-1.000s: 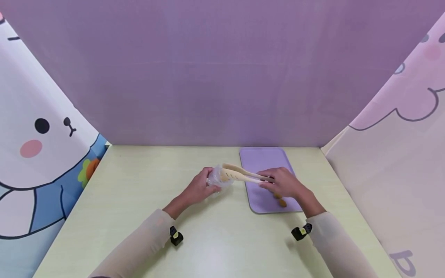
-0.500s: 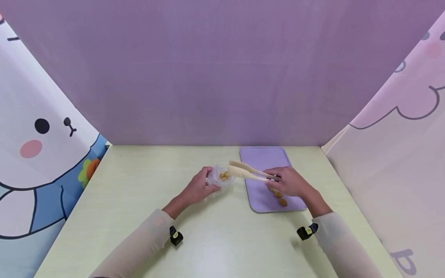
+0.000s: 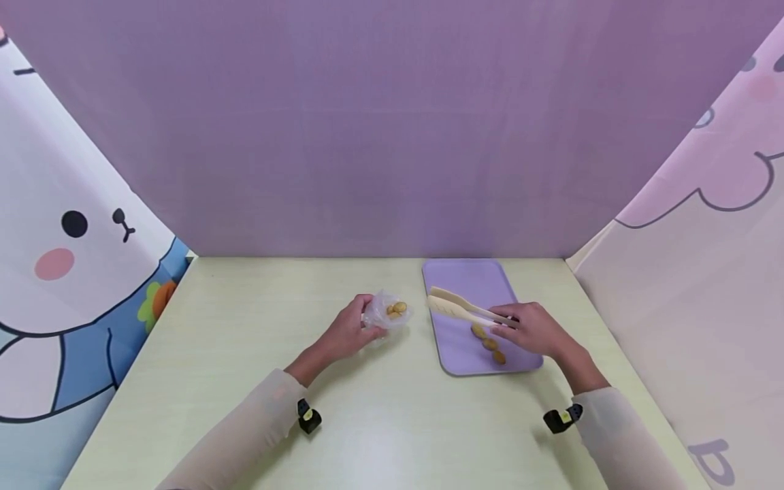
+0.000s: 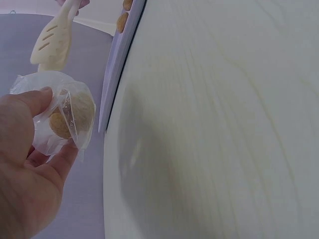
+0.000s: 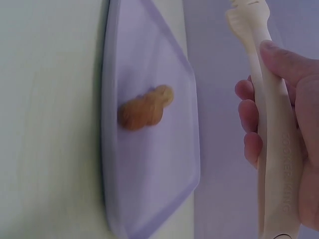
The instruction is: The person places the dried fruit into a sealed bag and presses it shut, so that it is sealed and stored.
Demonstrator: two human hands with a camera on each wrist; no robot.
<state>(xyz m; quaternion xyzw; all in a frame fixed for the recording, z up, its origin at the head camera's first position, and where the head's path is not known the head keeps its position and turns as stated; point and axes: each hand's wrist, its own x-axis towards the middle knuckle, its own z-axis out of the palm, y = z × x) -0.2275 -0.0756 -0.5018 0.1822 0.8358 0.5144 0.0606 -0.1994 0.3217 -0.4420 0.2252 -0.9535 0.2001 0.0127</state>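
My left hand (image 3: pixel 346 332) grips a crumpled clear plastic bag (image 4: pixel 52 137) between thumb and fingers. Several brown, rough-skinned, walnut-like pieces (image 3: pixel 397 309) sit in the bag's mouth. Cream-coloured kitchen tongs (image 3: pixel 459 307) are held in my right hand (image 3: pixel 535 331), thumb on one arm and fingers curled round the other. The tongs' slotted tips are slightly apart over the left edge of a purple tray (image 3: pixel 468 272), with nothing seen between them. Three more brown pieces (image 3: pixel 490 344) lie in a slanting row on the tray, below the right hand.
The tray stands on the right half of a pale wood-grain table (image 3: pixel 245 299). A purple panel (image 3: pixel 380 136) rises along its back edge. Cartoon-printed cloths flank both sides. A small black camera (image 3: pixel 309 416) is strapped to each wrist.
My right hand has drawn the tongs to the right, away from the bag and over the tray. The pieces in the bag have come into clear view. My left hand has barely moved.
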